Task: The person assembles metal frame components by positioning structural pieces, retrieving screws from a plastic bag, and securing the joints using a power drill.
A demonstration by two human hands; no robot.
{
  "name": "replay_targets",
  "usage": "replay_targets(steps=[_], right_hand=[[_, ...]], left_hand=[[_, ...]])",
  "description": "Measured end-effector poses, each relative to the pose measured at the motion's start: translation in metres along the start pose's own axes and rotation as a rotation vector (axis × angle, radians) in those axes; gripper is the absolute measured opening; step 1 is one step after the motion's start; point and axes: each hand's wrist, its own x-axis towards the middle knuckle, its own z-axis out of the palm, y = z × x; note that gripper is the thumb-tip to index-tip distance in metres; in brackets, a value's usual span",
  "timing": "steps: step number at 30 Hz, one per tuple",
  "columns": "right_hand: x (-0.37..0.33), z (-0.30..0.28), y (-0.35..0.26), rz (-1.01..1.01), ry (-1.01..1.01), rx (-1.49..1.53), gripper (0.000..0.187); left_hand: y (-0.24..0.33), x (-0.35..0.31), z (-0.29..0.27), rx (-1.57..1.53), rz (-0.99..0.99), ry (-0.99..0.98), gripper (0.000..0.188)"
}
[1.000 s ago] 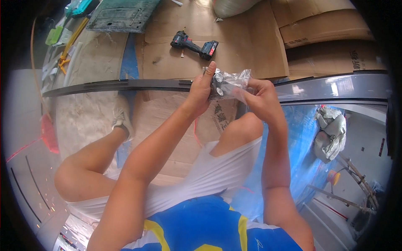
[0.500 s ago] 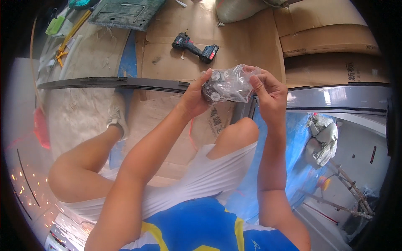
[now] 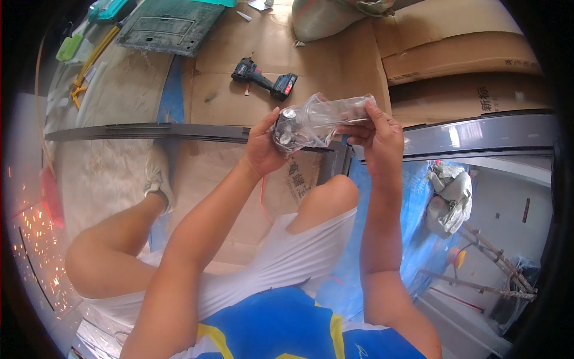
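Note:
A clear plastic bag (image 3: 326, 117) is stretched between my two hands above a dark metal rail. Several round silvery metal parts and darker pieces bunch up in its left end; their exact kind cannot be made out. My left hand (image 3: 266, 146) closes around that filled end, with the thumb on top. My right hand (image 3: 379, 131) pinches the flat end of the bag between thumb and fingers. Beyond the bag, a cordless drill (image 3: 263, 79) with a dark body lies on the cardboard, touched by neither hand.
The dark metal rail (image 3: 161, 131) crosses in front of me. Stacked cardboard boxes (image 3: 460, 63) stand at the far right, beside a full sack (image 3: 326, 18). A grey plastic case (image 3: 170, 27) lies far left. Bright sparks (image 3: 39, 251) fly at the left edge. Blue sheeting (image 3: 382, 221) covers the right side.
The bag was crumpled between my hands; its right part is now drawn out flat and longer. The view has shifted slightly, and more sparks show at the left.

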Motion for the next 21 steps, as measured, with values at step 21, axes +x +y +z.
replay_targets(steps=[21], right_hand=[[0.187, 0.183, 0.186, 0.414, -0.181, 0.726, 0.034]], left_hand=[[0.082, -0.08, -0.034, 0.158, 0.423, 0.386, 0.035]])
